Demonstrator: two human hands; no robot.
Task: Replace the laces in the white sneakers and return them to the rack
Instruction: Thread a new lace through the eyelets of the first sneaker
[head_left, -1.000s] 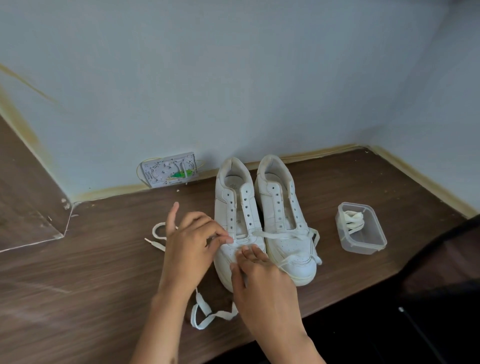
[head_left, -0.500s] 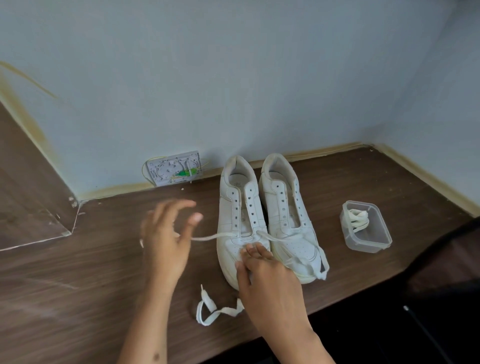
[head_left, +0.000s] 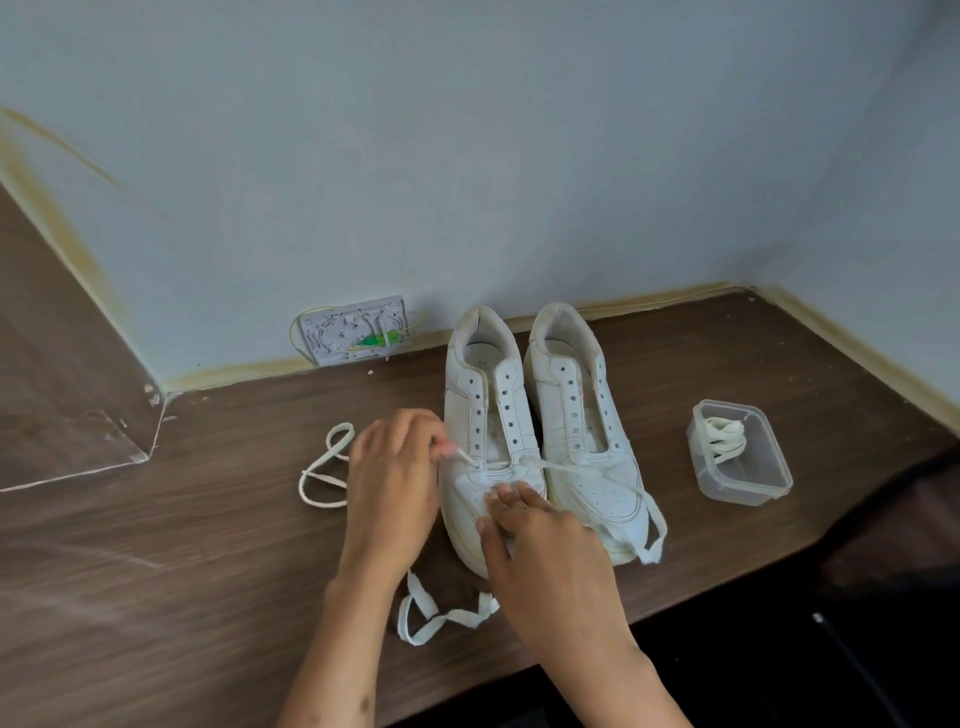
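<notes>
A wall plate, perhaps an uncovered socket, above the wooden desk.

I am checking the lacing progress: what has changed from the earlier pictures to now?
The left hand, which had swung out leftwards with the lace, came back to the left sneaker and now pinches the lace tip at a lower eyelet. The right hand stayed on the toe. The right sneaker and the container did not move.

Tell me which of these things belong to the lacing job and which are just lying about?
Job:
- pair of white leather sneakers
- flat white lace
- clear plastic tub of laces
- left hand
- right hand

Lying about:
- white wall socket plate
</notes>
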